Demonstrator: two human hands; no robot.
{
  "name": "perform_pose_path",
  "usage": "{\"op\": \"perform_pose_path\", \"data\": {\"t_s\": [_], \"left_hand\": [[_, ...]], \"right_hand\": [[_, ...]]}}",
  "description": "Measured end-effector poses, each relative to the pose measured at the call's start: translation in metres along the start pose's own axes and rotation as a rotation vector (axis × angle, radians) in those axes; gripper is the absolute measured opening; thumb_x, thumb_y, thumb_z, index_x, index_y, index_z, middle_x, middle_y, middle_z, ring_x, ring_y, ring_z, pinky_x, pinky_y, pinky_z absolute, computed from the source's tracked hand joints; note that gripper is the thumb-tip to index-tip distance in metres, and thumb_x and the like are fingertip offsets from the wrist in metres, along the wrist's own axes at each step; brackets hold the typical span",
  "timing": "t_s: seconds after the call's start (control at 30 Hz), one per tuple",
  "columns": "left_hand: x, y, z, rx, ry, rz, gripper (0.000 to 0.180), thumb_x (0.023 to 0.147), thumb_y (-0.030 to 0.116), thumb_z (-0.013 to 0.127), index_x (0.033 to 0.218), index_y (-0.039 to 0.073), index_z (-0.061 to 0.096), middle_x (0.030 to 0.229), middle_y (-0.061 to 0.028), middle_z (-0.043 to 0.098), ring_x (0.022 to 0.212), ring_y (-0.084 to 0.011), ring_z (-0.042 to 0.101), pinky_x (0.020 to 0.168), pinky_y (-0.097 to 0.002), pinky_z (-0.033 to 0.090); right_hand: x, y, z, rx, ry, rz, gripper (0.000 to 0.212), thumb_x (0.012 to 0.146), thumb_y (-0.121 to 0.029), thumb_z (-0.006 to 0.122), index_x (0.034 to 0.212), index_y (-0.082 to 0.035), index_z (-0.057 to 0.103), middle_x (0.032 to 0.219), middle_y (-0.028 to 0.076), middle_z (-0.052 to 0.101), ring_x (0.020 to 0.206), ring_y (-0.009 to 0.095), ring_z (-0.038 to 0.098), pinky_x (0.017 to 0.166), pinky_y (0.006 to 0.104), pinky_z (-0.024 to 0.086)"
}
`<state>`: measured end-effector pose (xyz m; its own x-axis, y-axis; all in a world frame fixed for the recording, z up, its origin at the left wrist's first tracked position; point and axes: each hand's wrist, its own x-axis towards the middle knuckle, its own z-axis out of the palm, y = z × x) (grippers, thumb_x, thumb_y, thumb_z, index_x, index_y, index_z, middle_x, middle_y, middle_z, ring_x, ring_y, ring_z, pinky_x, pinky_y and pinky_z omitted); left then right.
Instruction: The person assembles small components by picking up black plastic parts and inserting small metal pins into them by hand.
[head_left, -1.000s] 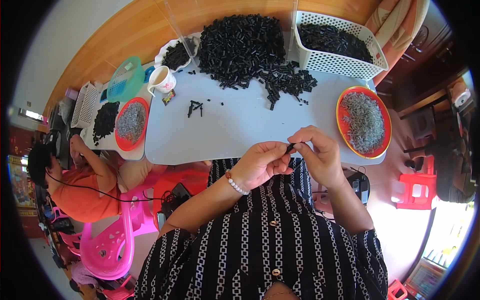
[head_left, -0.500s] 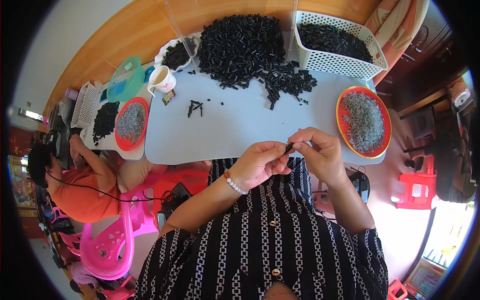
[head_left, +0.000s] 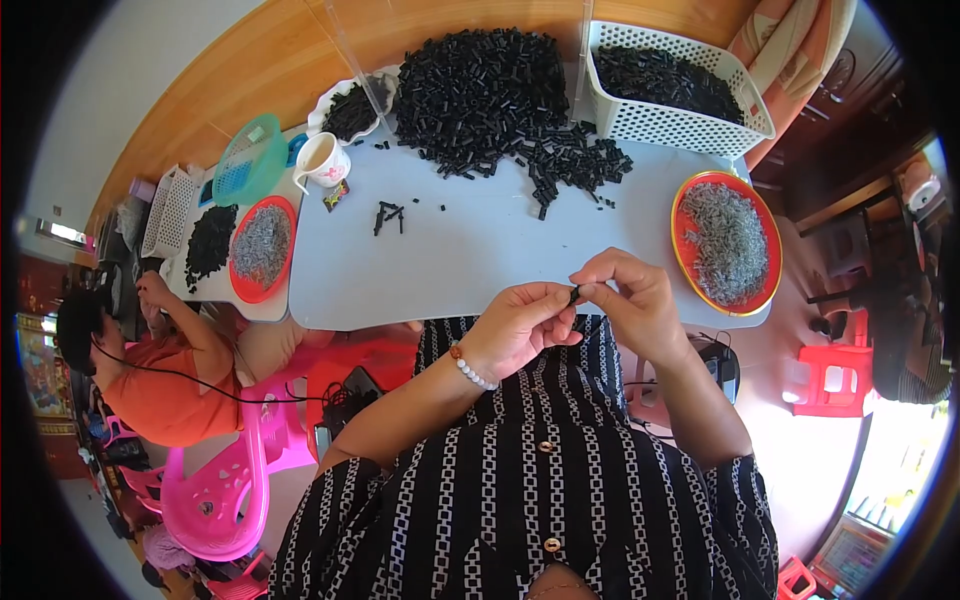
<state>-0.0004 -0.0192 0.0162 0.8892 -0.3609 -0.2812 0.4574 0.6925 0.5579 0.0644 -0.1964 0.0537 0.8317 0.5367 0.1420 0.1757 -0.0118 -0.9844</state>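
Observation:
My left hand (head_left: 522,328) and my right hand (head_left: 632,305) meet just off the near edge of the table. Between the fingertips of both is a small black plastic piece (head_left: 574,295), mostly covered by the fingers. The left thumb and forefinger pinch it from one side, the right thumb and forefinger from the other. Beyond the hands lies a large heap of short black plastic pieces (head_left: 485,95), spilling toward the middle of the table. To the right, a red plate (head_left: 684,255) with a gold rim holds many small silvery metal parts (head_left: 727,240).
A white perforated basket (head_left: 680,130) of black pieces stands far right. Several joined black pieces (head_left: 388,215) lie left of centre, near a cup (head_left: 322,160) and a scalloped dish (head_left: 322,112). Another person (head_left: 165,370) in orange sits at left, by a pink chair (head_left: 215,500).
My right hand has shifted slightly left, closer against the left fingertips, and less of the black piece shows. The left hand has hardly moved.

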Motion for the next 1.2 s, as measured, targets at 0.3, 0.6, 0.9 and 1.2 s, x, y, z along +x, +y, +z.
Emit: {"op": "perform_pose_path", "data": {"t_s": [0.3,0.6,0.9,1.2], "left_hand": [[0.002,0.004,0.0,-0.064,-0.072,0.019,0.022,0.099,0.022,0.053,0.099,0.003,0.063,0.078,0.0002,0.059,0.067,-0.0076,0.056,0.078,-0.0323,0.055],[0.004,0.002,-0.007,-0.126,-0.005,-0.033,0.019,0.097,0.019,0.057,0.107,0.005,0.065,0.108,-0.0024,0.066,0.083,-0.0087,0.059,0.078,-0.0312,0.054],[0.003,0.003,-0.004,-0.147,-0.054,-0.015,0.018,0.096,0.018,0.059,0.104,0.003,0.066,0.105,-0.0029,0.065,0.088,-0.0098,0.059,0.08,-0.0295,0.052],[0.003,-0.002,-0.005,-0.176,-0.054,-0.038,0.016,0.096,0.014,0.057,0.103,0.002,0.066,0.099,-0.0039,0.064,0.089,-0.0121,0.06,0.083,-0.0304,0.054]], "right_hand": [[-0.002,0.003,0.004,-0.087,0.029,-0.182,0.025,0.078,0.005,0.067,0.102,0.001,0.066,0.093,0.01,0.065,0.085,0.021,0.061,0.074,0.0308,0.049],[-0.004,-0.004,0.011,-0.661,0.17,-0.477,0.041,0.068,-0.003,0.075,0.107,-0.006,0.065,0.095,0.005,0.066,0.084,0.022,0.061,0.095,0.0434,0.04],[-0.007,-0.003,0.017,-0.59,0.122,-0.415,0.036,0.069,-0.001,0.072,0.104,-0.007,0.063,0.096,0.003,0.066,0.084,0.019,0.062,0.105,0.0483,0.032],[-0.01,0.0,0.016,-0.588,0.096,-0.454,0.035,0.069,0.006,0.066,0.103,-0.004,0.062,0.091,0.005,0.064,0.079,0.019,0.062,0.112,0.0502,0.026]]}}
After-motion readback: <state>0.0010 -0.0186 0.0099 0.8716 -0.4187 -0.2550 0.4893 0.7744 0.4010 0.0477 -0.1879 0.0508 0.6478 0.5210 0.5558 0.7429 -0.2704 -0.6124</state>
